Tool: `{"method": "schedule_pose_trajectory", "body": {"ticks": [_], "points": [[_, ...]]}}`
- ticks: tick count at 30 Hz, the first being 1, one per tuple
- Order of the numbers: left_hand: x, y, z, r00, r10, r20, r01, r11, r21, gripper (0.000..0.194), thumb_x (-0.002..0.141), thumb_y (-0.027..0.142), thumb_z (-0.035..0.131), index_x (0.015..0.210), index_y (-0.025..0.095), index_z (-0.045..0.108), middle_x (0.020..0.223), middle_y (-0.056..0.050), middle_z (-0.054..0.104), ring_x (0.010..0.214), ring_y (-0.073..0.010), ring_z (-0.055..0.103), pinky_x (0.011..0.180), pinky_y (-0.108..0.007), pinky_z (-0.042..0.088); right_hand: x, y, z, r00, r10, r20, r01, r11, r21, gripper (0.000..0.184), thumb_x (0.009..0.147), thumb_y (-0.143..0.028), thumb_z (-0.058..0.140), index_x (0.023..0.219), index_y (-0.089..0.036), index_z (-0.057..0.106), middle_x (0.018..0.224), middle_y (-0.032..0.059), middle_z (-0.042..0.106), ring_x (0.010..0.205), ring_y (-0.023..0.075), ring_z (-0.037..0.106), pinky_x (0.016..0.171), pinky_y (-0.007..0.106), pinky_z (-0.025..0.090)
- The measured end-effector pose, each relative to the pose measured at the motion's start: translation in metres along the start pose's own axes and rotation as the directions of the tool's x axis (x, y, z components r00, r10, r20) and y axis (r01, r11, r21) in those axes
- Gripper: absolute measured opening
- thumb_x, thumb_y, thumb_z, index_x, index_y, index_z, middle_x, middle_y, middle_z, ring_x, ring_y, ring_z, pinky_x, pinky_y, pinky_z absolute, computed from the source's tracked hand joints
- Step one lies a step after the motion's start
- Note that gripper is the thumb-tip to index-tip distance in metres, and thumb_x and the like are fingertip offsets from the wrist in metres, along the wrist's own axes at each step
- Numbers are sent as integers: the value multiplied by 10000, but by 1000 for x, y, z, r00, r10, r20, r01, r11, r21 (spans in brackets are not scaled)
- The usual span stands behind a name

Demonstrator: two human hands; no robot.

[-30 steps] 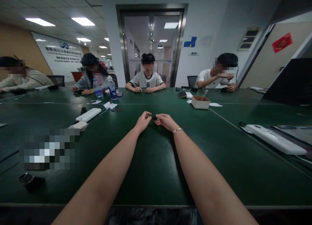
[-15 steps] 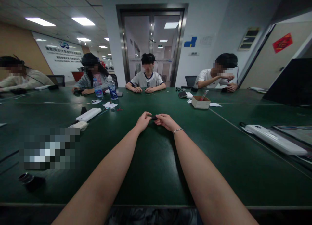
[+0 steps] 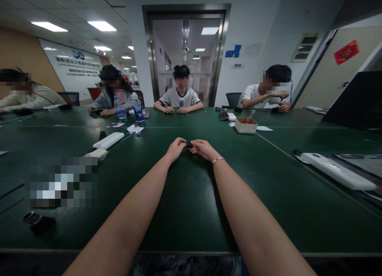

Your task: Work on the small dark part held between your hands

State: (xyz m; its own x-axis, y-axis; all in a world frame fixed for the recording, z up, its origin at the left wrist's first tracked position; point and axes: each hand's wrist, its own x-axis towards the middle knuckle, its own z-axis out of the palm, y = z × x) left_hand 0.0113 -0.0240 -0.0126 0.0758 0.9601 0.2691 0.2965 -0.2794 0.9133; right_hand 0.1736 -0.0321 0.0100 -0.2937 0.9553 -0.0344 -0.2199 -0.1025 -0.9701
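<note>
A small dark object [image 3: 189, 145] spans the gap between my two hands, just above the green table [image 3: 185, 212]. Its kind is too small to make out. The fingers of my left hand [image 3: 176, 148] are closed on its left end. On the other end, my right hand [image 3: 203, 149] pinches it between thumb and fingers, the lower fingers curled. A silver bracelet [image 3: 218, 160] circles my right wrist. Both forearms reach straight out over the tabletop.
Left of my arms lie a white power strip [image 3: 109, 141] and a dark cylindrical thing [image 3: 32, 219]. Two bottles [image 3: 138, 108] stand farther back. A small box [image 3: 246, 125] sits back right, a white device [image 3: 337, 171] at right. Several people sit across the table.
</note>
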Motion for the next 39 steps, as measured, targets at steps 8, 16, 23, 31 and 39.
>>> {"method": "schedule_pose_trajectory", "body": {"ticks": [8,16,23,31,39], "points": [[-3,5,-2,999,-2,-32,4,999,54,208,813,319,481,920,193,607,644,18,546,585,-115,491,591,-240,381,1,0,0,1000,3,3,-3,1000,9,103,811,-150,655,746,-94,597,573,70,625,488,105,596,451,182,503],[-2,3,-1,1000,-10,-21,12,997,77,219,836,319,454,932,188,600,636,16,551,587,-116,503,579,-236,376,0,0,1,1000,0,-5,0,1000,22,84,822,-104,626,747,-93,588,553,51,610,464,89,579,437,164,488],[-2,4,0,1000,-21,24,20,999,43,200,830,263,440,923,187,599,625,18,535,592,-119,502,587,-239,381,1,1,0,1000,-2,-7,2,1000,15,93,795,-125,665,749,-94,590,553,48,606,464,91,573,431,171,486],[-4,5,0,999,-29,21,29,1000,9,202,851,303,411,874,197,582,630,17,537,593,-119,494,584,-237,371,1,1,0,1000,1,-11,0,1000,21,91,800,-130,660,744,-99,594,557,54,611,475,100,587,448,180,502],[-4,5,0,1000,-19,9,19,998,62,242,877,328,380,901,197,582,610,18,528,588,-124,495,584,-241,369,0,0,1,1000,-2,4,2,1000,13,92,802,-133,660,750,-96,593,557,53,609,468,95,578,440,175,493]]}}
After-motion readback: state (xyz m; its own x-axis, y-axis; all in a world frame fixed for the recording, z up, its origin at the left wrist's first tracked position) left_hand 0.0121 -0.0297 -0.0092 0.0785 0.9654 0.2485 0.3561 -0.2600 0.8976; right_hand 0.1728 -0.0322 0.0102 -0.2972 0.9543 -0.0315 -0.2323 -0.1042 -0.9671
